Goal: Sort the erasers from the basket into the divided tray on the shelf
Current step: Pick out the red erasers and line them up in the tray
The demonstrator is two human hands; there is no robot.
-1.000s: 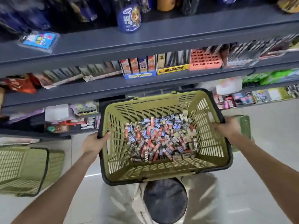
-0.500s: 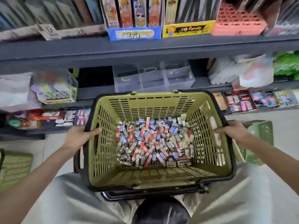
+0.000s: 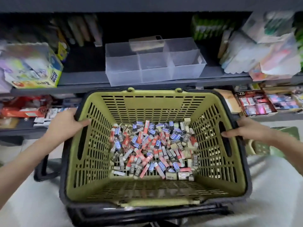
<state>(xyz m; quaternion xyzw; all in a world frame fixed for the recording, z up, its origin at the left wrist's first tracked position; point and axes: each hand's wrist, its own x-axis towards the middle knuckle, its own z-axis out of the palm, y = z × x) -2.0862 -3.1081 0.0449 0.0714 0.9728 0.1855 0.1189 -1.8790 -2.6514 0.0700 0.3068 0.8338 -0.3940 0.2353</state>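
The erasers (image 3: 152, 148) lie in a loose heap on the floor of the olive-green shopping basket (image 3: 152, 104), small blocks in red, blue, white and dark sleeves, piled towards its far half and right of centre. The basket, slatted and edged with a black rim, sits in front of the person, close against the front edge of the shelf (image 3: 82, 79). The left hand (image 3: 65, 123) grips the basket's left rim near the far corner, thumb lying over the inner wall and the fingers wrapped down outside. The right hand (image 3: 244, 128) grips the right rim in the same way, thumb inside, fingers curled round the outer edge. Just beyond the basket, the divided tray (image 3: 124, 68) stands on the shelf, clear plastic, with three compartments along its near side; something tan shows at its far middle, too blurred to name. Left of the tray, well apart, is a colourful printed box (image 3: 32, 69); to the right are pale, blurred packets (image 3: 255, 51). On the lower shelf at far right lie small red and blue packs (image 3: 262, 104). A green perforated plastic item (image 3: 268, 146) sits just beyond the right forearm.
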